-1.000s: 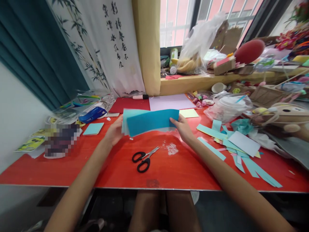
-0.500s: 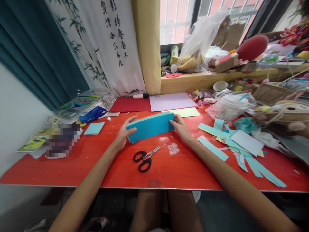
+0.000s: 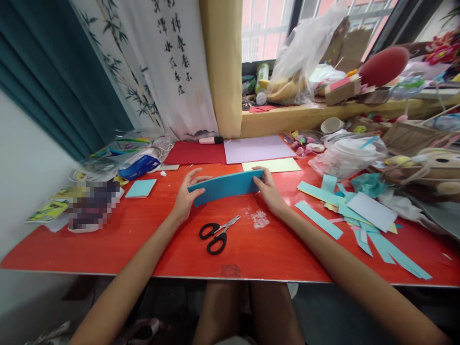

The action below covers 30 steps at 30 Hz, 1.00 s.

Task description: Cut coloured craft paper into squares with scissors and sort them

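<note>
A long blue strip of folded paper (image 3: pixel 226 188) is held up over the red table, one end in each hand. My left hand (image 3: pixel 187 194) grips its left end, thumb on the near face and fingers behind. My right hand (image 3: pixel 269 189) pinches the right end, with the thumb in front. Whether the strip is one sheet or several layers I cannot tell from this angle. Below it lie black-handled scissors (image 3: pixel 219 234), blades slightly apart, pointing to the upper right. Beside their tips is a small heap of clear scraps (image 3: pixel 259 219).
Cut pale-blue paper strips (image 3: pixel 319 219) and a white sheet (image 3: pixel 373 211) are scattered at the right. A small stack of light-blue squares (image 3: pixel 141 188) lies left. Behind are red card (image 3: pixel 196 154), lilac card (image 3: pixel 258 149) and pale-yellow paper (image 3: pixel 275 166). Plastic bags (image 3: pixel 354 151) crowd the back right.
The blue paper has tipped, so its near face looks narrower and its layers no longer fan out at the edges. Both hands keep hold of its ends.
</note>
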Motion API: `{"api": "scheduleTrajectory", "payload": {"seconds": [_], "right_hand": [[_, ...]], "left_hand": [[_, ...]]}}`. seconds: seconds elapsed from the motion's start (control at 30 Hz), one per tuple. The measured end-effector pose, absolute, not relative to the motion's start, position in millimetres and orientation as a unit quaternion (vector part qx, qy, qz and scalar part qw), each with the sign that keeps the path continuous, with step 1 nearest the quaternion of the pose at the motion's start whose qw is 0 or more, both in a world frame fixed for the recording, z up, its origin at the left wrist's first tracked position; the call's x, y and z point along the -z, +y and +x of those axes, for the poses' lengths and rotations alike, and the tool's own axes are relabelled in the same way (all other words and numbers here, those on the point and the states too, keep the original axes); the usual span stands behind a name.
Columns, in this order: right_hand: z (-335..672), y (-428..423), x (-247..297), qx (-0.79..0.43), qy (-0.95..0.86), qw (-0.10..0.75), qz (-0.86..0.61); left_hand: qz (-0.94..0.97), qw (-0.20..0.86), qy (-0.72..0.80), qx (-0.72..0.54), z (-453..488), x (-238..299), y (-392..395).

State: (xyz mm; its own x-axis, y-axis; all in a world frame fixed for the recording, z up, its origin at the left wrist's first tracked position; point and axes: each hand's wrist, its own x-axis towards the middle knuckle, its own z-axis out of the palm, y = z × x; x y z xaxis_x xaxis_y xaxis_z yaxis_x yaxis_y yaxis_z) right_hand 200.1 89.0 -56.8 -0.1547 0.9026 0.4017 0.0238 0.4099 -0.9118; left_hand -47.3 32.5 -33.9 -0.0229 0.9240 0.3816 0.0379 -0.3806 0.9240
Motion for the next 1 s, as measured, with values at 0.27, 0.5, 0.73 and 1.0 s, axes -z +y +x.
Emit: {"api": "scheduleTrajectory", "payload": {"seconds": [0.27, 0.5, 0.73, 1.0], "right_hand": [[201, 79, 45, -0.355, -0.679, 0.539, -0.351], [202, 76, 41, -0.326, -0.714, 0.512, -0.348], [200, 78, 46, -0.324, -0.692, 0.538, -0.355], [200, 87, 57, -0.359, -0.676, 0.515, -0.386]], "left_hand": [[0.645, 0.199, 0.446, -0.588, -46, 34, 29], [0.628, 0.202, 0.492, -0.567, -45, 33, 25], [0.594, 0.237, 0.479, -0.601, -45, 33, 28], [0.521, 0.327, 0.493, -0.616, -49, 36, 32]]}}
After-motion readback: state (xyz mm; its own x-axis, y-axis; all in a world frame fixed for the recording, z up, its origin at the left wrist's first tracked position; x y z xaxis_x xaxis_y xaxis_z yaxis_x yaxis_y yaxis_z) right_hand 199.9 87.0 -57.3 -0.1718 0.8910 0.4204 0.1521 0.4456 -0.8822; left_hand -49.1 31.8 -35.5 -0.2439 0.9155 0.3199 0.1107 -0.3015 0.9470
